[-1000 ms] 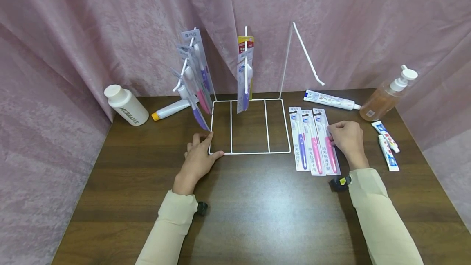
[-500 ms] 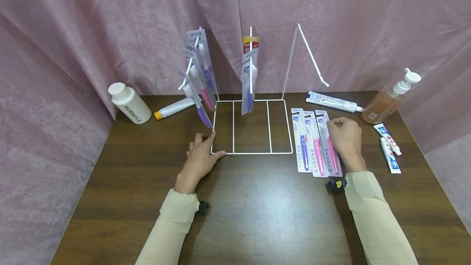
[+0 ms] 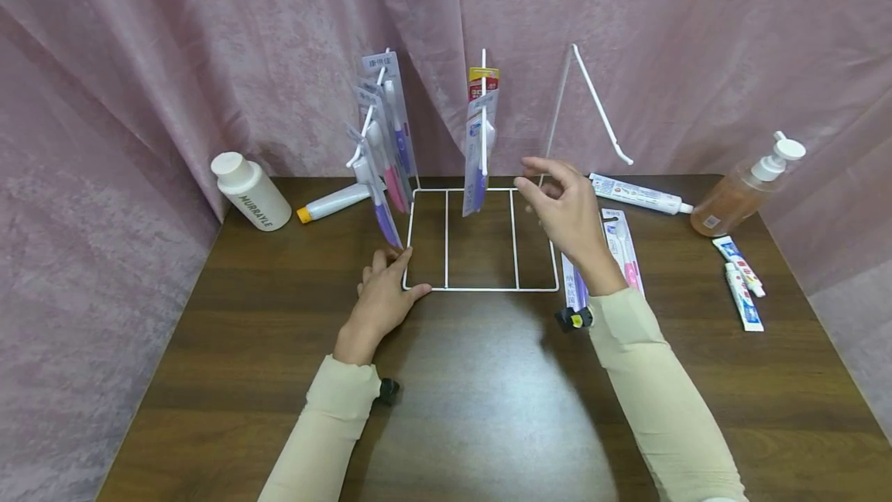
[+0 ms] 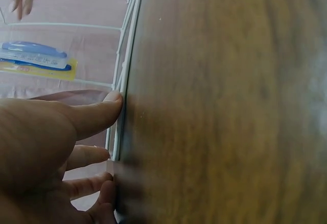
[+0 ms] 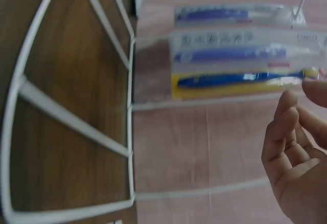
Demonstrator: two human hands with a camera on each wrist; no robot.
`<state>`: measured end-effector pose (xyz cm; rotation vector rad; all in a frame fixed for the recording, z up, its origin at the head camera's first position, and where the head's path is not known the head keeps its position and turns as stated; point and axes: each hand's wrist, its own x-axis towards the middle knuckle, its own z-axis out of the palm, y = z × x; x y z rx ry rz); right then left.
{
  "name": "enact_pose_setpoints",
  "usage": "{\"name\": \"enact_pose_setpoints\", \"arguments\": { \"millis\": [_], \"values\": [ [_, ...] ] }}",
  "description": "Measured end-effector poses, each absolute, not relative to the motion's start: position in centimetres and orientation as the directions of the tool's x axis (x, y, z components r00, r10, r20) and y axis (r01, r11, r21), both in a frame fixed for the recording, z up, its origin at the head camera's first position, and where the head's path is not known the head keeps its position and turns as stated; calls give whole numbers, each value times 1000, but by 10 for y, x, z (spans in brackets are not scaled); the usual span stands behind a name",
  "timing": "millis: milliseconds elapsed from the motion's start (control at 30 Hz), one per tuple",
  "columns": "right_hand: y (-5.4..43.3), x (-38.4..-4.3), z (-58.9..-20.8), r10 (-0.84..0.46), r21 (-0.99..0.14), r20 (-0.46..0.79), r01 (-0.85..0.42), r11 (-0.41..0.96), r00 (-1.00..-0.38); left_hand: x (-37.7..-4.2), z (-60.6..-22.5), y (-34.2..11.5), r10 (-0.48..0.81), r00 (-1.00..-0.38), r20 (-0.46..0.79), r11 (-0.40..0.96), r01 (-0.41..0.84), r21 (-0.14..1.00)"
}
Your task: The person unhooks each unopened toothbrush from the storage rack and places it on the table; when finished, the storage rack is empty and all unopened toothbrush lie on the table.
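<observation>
A white wire rack [image 3: 481, 290] stands on the table, its hooks rising at the back. My left hand [image 3: 379, 297] rests on its front left corner, thumb on the front wire and fingers along the side wire. My right hand [image 3: 567, 208] is raised over the rack's right part, thumb and forefinger apart, holding nothing. To its left, packaged toothbrushes [image 3: 478, 153] hang on the middle hook. More packaged toothbrushes [image 3: 379, 169] hang on the left hook. The right hook [image 3: 601, 111] is bare. Toothbrush packs [image 3: 622, 242] lie right of the rack, partly hidden by my right arm.
A white bottle [image 3: 252, 194] and a yellow-capped tube [image 3: 337, 201] lie at the back left. A toothpaste tube [image 3: 641, 194], a pump bottle [image 3: 742, 192] and two small tubes [image 3: 744, 297] are at the right. A pink curtain [image 3: 313, 22] hangs behind the table.
My right hand has left the toothbrush packs on the table and moved left and up over the rack. The left hand stays on the rack's corner. The head view has shifted slightly.
</observation>
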<state>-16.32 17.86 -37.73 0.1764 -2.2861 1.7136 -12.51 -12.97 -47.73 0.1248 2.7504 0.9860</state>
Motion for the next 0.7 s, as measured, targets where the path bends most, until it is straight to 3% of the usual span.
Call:
{"name": "enact_pose_setpoints", "arguments": {
  "millis": [333,700],
  "values": [
    [148,-186,-371,0,-965,252,-252,73,-968,-121,-469,-126,144,-971,-189,796,0,606],
    [134,-196,-367,33,-973,223,-220,73,-974,-126,-480,-130,141,-975,-170,766,-2,643]
  ]
}}
